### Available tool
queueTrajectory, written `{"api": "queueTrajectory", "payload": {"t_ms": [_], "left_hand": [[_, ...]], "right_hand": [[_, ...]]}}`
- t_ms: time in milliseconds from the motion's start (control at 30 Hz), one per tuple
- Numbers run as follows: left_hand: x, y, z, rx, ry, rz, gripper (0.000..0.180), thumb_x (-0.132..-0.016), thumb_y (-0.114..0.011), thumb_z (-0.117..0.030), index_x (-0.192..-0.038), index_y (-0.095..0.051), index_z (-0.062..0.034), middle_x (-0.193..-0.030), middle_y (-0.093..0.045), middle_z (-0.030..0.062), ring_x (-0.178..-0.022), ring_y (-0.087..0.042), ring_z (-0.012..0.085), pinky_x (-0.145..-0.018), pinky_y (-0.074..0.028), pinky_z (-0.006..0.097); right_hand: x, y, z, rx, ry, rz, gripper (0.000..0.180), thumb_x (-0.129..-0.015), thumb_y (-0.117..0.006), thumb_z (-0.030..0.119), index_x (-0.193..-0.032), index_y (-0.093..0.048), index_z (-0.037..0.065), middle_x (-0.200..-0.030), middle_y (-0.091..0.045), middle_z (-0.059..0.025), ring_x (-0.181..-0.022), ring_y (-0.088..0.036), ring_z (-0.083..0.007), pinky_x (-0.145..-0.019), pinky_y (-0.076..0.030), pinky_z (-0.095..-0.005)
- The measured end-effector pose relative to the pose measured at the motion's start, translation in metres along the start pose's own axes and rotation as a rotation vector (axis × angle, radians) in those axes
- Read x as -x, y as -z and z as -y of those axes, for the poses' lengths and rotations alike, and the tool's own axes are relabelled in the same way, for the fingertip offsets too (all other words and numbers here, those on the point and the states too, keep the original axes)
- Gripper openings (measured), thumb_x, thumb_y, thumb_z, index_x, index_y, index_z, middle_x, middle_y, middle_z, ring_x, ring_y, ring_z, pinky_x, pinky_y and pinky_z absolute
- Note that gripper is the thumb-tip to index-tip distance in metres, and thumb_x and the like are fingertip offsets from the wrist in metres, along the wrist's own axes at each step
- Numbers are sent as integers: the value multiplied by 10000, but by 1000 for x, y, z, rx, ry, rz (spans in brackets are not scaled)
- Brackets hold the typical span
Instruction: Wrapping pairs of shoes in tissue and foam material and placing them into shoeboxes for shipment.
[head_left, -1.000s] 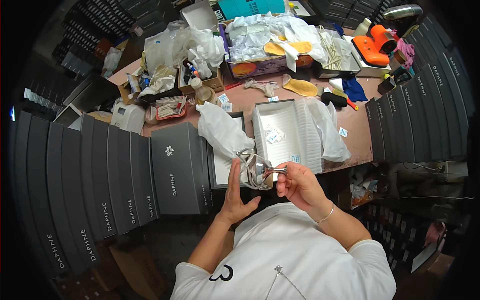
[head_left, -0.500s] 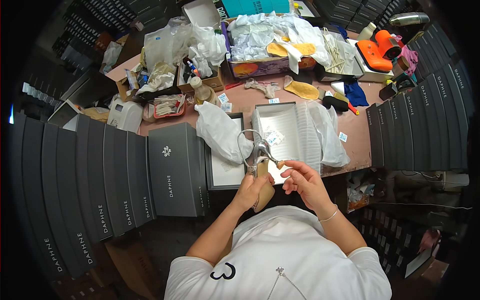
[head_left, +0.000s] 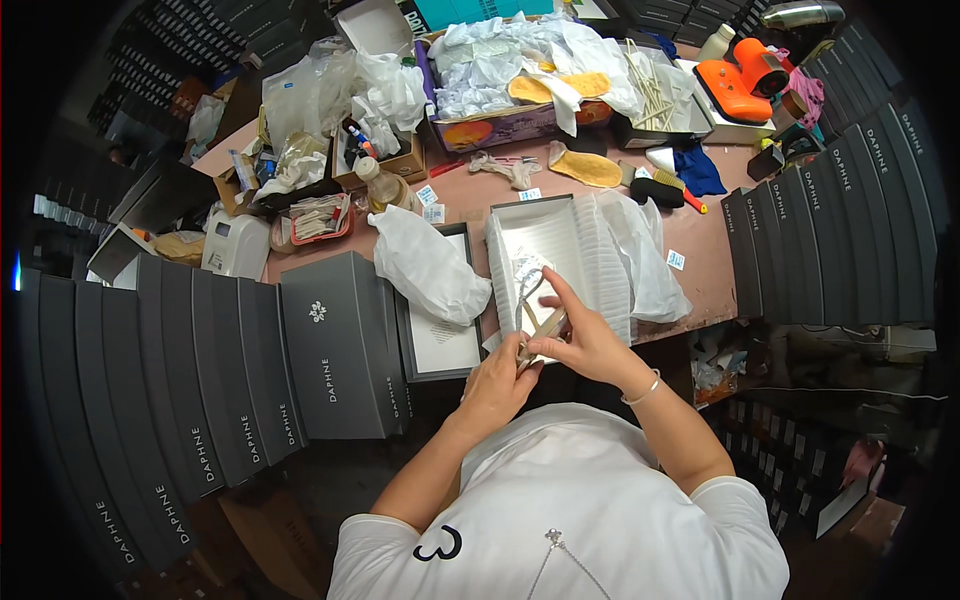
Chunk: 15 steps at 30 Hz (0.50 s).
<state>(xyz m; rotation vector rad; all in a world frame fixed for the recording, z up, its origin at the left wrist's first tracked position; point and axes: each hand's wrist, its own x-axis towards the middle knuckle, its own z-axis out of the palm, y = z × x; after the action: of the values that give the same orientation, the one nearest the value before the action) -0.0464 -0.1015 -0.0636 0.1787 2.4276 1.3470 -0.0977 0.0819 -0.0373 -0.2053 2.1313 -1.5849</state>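
Observation:
A heeled sandal (head_left: 546, 326) with a thin, silvery ankle strap is held between my hands, above the near edge of the table. My left hand (head_left: 495, 385) is closed around its lower end. On the other side, my right hand (head_left: 592, 348) grips the sandal, thumb against it and index finger reaching up along the strap; part of the shoe is hidden by the fingers. Just beyond lies an open shoebox (head_left: 494, 258) with a white inside and ribbed white padding (head_left: 603, 265). A white tissue-wrapped bundle (head_left: 430, 268) rests across a grey box part (head_left: 440, 352) to its left.
Grey shoeboxes (head_left: 330, 350) stand in rows at left, and more boxes (head_left: 830, 220) at right. Across the back of the pink table (head_left: 712, 275) are a carton (head_left: 495, 135) of tissue, yellow insoles (head_left: 588, 167), a brush (head_left: 657, 192), an orange device (head_left: 735, 95) and a bottle (head_left: 380, 182).
The sandal has been turned, so its heel and sole no longer face me. My right hand has moved left from beside the heel and taken hold of the sandal. The view has shifted slightly.

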Motion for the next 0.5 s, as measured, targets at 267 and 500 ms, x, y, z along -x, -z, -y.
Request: {"api": "queueTrajectory", "payload": {"t_ms": [267, 500], "left_hand": [[11, 10, 13, 903, -17, -72, 592, -890, -651, -96, -1387, -336, -36, -1105, -583, 96, -1065, -570, 172, -939, -463, 301], [12, 32, -2, 1377, -34, -98, 614, -889, -580, -16, -1426, -284, -50, -929, -602, 52, -676, -546, 68, -682, -482, 240]], "right_hand": [[19, -28, -10, 53, 292, -190, 490, -725, -777, 96, -1100, -472, 22, -1043, -566, -122, -925, -592, -208, -813, -484, -298], [27, -42, -13, 219, 506, -108, 451, -741, -785, 137, -1077, -505, 25, -1017, -559, -124, -764, -611, -221, -657, -512, -286]]}}
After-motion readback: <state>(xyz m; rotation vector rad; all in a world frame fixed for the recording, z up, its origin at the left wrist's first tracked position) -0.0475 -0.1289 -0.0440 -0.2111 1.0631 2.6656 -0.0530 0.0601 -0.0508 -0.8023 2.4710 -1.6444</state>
